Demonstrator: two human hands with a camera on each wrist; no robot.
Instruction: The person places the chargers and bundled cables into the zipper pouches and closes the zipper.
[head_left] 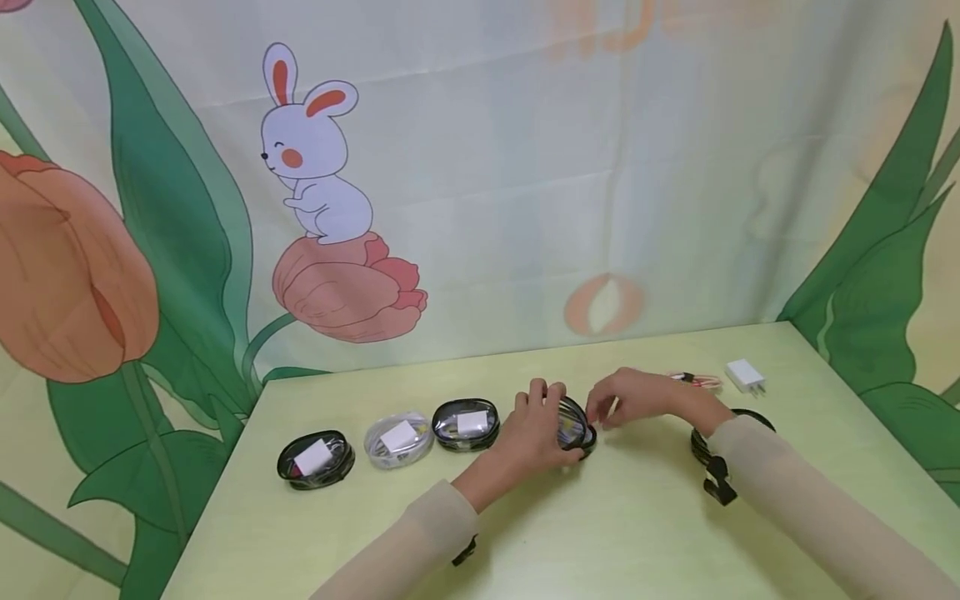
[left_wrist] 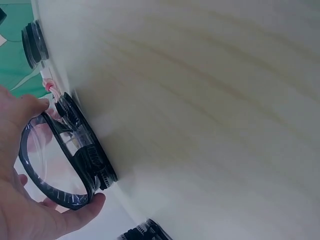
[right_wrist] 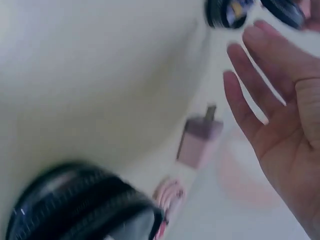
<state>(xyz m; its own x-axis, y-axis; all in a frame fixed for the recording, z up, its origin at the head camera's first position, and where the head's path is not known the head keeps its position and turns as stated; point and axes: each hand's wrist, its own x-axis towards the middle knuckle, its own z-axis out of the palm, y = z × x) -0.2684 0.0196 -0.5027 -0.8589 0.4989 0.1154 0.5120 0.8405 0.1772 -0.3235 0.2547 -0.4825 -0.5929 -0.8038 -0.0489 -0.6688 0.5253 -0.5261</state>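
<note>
Where the clear black-rimmed case [left_wrist: 68, 151] stands right of centre on the surface [head_left: 540, 533] in the head view, the left hand [head_left: 534, 429] grips it from 9 o'clock. The fingers of this hand are clamped on the case; in the left wrist view, the thumb and a finger press opposite ends of its raised lid, which stands tilted away from the base. The right hand [head_left: 630, 393] is positioned at 2 o'clock from the case, just beside it; the right wrist view shows its fingers apart and holding nothing. With the held case as the clock centre in the head view, three filled cases are aligned toward 9 o'clock: a black-rimmed case [head_left: 465, 447] nearest, a white-rimmed case [head_left: 408, 458] next, and another black-rimmed unit [head_left: 330, 477] farthest. A further dark case [head_left: 699, 450] lies at 3 o'clock, partly covered by the right sleeve [head_left: 787, 475]. Between 2 and 3 o'clock are a pinkish cable [head_left: 705, 383] and, beyond it, a white charger [head_left: 745, 375] with its prongs exposed. A printed backdrop [head_left: 480, 183] rises behind the surface, bearing a white rabbit between 10 and 11 o'clock.
</note>
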